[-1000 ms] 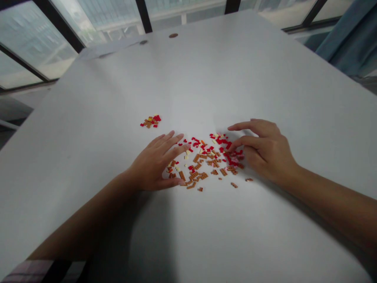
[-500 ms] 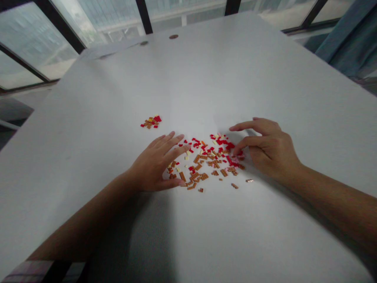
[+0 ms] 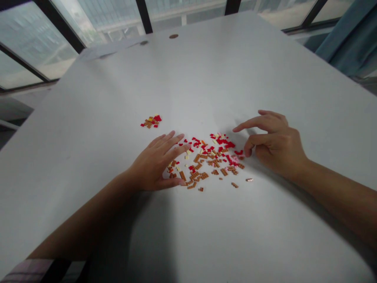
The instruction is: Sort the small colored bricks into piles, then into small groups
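A loose spread of small building bricks, brown, red, pink and pale yellow, lies on the white table, with brown bricks point(image 3: 203, 176) toward the near side and red bricks point(image 3: 225, 143) toward the far right. My left hand point(image 3: 157, 163) rests palm down at the left edge of the spread, fingers stretched out, partly covering some bricks. Just past the right edge hovers my right hand point(image 3: 273, 143), its index finger extended and its thumb apart from it, with nothing visible between them. A smaller pile of bricks point(image 3: 151, 122) sits beyond my left hand.
The white table point(image 3: 206, 236) stretches to windows point(image 3: 182, 15) with dark frames. Two round discs point(image 3: 173, 36) are set near its far edge. A blue curtain point(image 3: 350, 43) hangs at the far right.
My right hand has drawn back to the right, away from the red and pink bricks, uncovering some at the right edge. My left hand stays in place.
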### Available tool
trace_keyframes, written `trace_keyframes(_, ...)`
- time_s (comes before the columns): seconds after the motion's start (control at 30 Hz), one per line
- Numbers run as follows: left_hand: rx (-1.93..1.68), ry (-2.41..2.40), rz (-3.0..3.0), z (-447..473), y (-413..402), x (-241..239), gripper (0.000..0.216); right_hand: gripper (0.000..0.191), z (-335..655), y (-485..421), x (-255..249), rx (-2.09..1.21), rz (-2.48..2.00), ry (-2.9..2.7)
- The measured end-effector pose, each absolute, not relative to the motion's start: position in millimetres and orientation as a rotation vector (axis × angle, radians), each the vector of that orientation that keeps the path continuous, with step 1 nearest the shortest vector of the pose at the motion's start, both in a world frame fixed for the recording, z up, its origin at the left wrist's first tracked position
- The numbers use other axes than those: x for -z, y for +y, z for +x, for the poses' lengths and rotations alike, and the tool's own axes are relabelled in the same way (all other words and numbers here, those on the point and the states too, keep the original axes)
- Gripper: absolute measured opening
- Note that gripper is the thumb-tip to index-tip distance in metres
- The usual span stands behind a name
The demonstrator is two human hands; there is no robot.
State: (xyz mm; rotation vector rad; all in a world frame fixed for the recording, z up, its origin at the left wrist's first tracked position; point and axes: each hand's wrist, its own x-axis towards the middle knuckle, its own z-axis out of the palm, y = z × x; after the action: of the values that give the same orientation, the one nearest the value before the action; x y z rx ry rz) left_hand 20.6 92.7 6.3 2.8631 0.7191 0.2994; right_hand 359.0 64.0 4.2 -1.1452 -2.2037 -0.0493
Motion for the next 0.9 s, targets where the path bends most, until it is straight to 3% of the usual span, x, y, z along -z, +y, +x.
trace_keyframes(0.2,-0.335,0.695,2.860,22,93,-5,0.081,0.026,362,63,-33,-0.240,-1.036,-2.438)
trace_keyframes(0.27,-0.373,0.692,2.866,22,93,-4,0.081,0.015,364,59,-39,-0.192,-1.113,-2.512)
trace_keyframes(0.37,-0.472,0.669,2.890,23,93,-3,0.077,0.021,369,52,-39,-0.089,-1.183,-2.611)
trace_keyframes(0.53,-0.678,0.597,2.977,23,92,-3,0.058,0.015,370,53,-35,-0.202,-1.288,-2.715)
trace_keyframes(0.73,-0.910,0.635,3.047,28,87,-9,0.020,0.020,361,57,-40,-0.428,-1.422,-2.741)
trace_keyframes(0.9,-1.045,0.675,3.071,31,86,-8,0.013,0.022,356,54,-39,-0.436,-1.438,-2.727)
